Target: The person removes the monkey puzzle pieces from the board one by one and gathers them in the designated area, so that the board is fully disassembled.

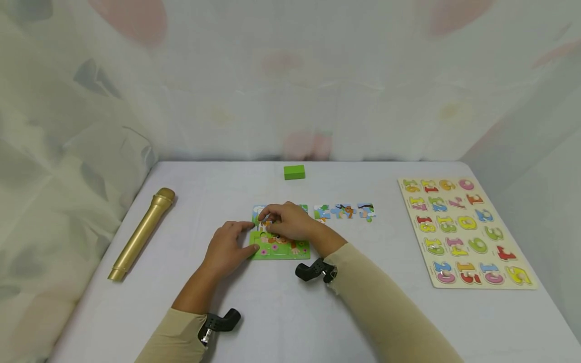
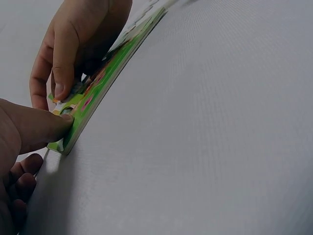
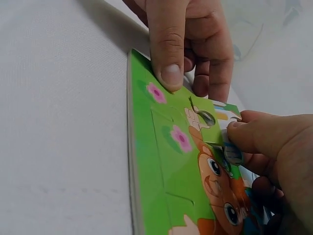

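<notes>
Head view: a puzzle board lies on the surface, the left hand at its left edge — fingers apart. Left wrist: the left thumb rests on its corner. Right wrist: the right hand pinches a piece at the board — fingers clamped on it.

Your left hand rests its thumb on the green puzzle board, your right hand bent over its left end.
</notes>
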`<state>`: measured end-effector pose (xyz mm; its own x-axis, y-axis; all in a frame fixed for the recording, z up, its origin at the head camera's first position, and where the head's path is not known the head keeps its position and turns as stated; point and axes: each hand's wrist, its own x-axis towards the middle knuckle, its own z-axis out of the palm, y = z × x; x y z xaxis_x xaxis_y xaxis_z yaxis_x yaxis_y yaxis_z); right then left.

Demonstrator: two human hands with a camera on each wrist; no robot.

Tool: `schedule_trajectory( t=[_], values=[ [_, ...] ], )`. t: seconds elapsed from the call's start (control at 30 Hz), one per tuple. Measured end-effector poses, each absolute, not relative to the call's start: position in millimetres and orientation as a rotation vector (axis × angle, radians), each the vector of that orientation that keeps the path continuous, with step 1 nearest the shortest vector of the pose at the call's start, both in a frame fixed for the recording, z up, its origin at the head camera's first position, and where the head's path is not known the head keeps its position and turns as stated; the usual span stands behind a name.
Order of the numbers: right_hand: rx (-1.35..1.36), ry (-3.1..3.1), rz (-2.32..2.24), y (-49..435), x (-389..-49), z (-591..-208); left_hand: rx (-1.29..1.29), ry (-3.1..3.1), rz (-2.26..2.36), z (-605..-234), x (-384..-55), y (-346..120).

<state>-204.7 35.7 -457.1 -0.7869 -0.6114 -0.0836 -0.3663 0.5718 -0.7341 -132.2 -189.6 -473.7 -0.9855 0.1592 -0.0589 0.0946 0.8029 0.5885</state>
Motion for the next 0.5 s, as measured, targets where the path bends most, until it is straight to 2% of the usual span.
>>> schedule_trajectory(
  t=[0.5],
  values=[
    [-0.653,2.217,-1.359,40.4,-205.4,-460.0,0.207,2.881,0.934,-472.7,-131.3,-188.5]
  ],
)
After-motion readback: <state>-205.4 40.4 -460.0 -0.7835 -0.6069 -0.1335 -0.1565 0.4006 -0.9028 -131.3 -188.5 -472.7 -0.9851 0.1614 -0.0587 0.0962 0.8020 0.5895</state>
